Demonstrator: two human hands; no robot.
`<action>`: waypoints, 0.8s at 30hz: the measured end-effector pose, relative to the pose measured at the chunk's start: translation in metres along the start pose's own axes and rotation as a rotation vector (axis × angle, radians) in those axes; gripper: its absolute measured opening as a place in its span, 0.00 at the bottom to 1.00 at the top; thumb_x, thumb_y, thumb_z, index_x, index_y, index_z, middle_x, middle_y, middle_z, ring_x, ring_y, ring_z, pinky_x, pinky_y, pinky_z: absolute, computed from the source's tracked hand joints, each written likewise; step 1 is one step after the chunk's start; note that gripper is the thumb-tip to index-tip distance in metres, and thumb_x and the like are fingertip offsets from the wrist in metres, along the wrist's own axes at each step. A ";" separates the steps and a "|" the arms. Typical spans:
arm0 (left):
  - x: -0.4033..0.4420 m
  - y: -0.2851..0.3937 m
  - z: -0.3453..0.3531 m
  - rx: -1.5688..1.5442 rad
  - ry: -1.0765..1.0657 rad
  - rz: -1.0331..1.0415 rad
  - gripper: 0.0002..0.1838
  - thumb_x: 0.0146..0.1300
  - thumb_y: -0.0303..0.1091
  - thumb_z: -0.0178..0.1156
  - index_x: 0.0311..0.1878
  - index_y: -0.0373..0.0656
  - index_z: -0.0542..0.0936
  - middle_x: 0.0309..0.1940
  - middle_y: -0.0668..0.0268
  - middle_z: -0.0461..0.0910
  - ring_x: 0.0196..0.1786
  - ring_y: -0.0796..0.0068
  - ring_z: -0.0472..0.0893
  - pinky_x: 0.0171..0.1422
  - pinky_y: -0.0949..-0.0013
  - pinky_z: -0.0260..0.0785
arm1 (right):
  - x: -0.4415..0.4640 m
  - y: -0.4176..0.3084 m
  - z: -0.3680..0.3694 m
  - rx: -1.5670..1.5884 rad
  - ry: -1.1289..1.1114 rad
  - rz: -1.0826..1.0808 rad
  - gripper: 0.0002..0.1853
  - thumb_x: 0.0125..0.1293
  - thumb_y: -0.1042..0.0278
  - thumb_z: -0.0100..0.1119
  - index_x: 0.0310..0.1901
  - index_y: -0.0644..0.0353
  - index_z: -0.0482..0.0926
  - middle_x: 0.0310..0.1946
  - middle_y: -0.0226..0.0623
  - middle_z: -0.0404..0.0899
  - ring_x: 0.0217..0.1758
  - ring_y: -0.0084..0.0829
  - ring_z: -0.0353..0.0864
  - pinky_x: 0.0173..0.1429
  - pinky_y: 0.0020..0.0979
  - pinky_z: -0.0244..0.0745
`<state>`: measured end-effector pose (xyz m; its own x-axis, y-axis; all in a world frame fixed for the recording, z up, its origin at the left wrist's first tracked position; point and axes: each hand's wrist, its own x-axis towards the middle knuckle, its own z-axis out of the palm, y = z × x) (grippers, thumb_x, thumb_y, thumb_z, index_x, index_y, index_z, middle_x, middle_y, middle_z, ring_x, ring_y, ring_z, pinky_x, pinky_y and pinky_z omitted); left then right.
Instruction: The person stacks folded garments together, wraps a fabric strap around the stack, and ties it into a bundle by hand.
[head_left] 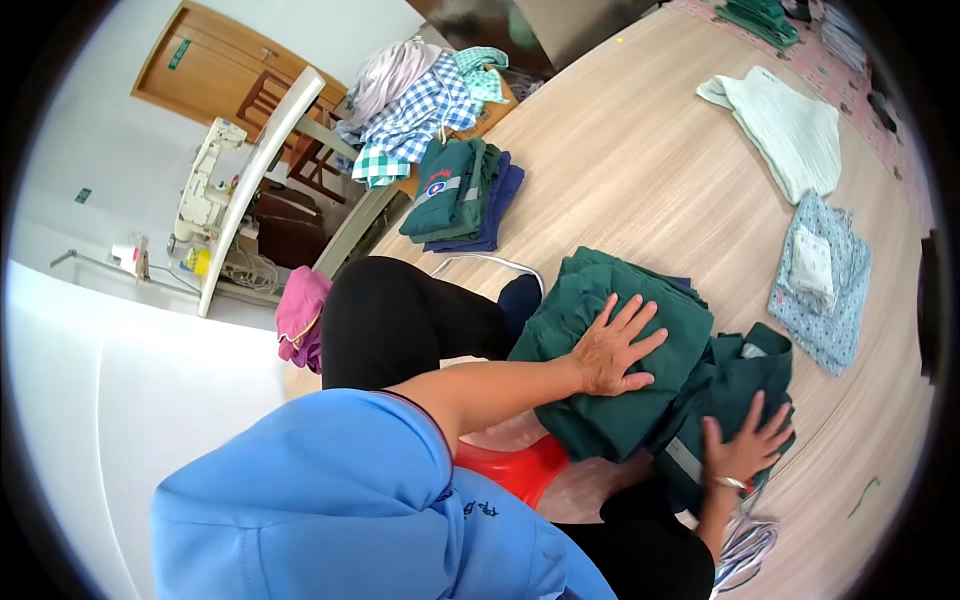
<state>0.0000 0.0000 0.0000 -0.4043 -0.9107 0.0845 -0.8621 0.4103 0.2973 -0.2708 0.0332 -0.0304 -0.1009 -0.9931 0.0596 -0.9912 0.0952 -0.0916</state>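
My left hand lies flat, fingers spread, on a thick folded pile of dark green cloth. To its right, my right hand, with a bracelet on the wrist, rests with fingers apart on a dark green garment that has a grey reflective strip. This garment lies against the side of the pile, and some dark blue cloth shows at the pile's far edge. Neither hand grips the fabric; both palms face down and are hidden.
A stack of folded green garments sits on dark blue cloth. Checked clothes are heaped behind it. A pale garment and a patterned blue one lie at right. A red stool and striped cords are near my legs.
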 end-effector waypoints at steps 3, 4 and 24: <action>0.012 0.016 0.011 -0.101 0.031 -0.005 0.36 0.56 0.58 0.56 0.65 0.49 0.67 0.70 0.48 0.53 0.73 0.45 0.48 0.72 0.37 0.34 | 0.000 0.012 -0.021 -0.133 -0.020 0.014 0.52 0.42 0.36 0.67 0.70 0.40 0.56 0.74 0.46 0.35 0.75 0.57 0.34 0.64 0.67 0.47; 0.022 0.004 0.006 -0.030 0.008 -0.004 0.36 0.56 0.57 0.56 0.65 0.49 0.67 0.69 0.47 0.52 0.72 0.45 0.48 0.72 0.38 0.35 | 0.011 -0.003 -0.010 -0.104 -0.023 0.017 0.51 0.43 0.36 0.67 0.70 0.39 0.55 0.74 0.45 0.35 0.75 0.57 0.34 0.64 0.67 0.48; -0.094 -0.406 -0.220 -0.466 0.174 -1.134 0.53 0.40 0.70 0.64 0.58 0.30 0.71 0.54 0.49 0.75 0.57 0.58 0.75 0.61 0.64 0.66 | 0.168 -0.260 -0.161 0.949 -0.739 -0.127 0.19 0.66 0.59 0.56 0.52 0.64 0.74 0.38 0.35 0.80 0.39 0.27 0.81 0.40 0.24 0.74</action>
<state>0.4555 -0.0914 0.0804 0.5765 -0.7489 -0.3268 -0.4928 -0.6377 0.5920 -0.0436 -0.1475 0.1637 0.3732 -0.8207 -0.4327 -0.5023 0.2134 -0.8379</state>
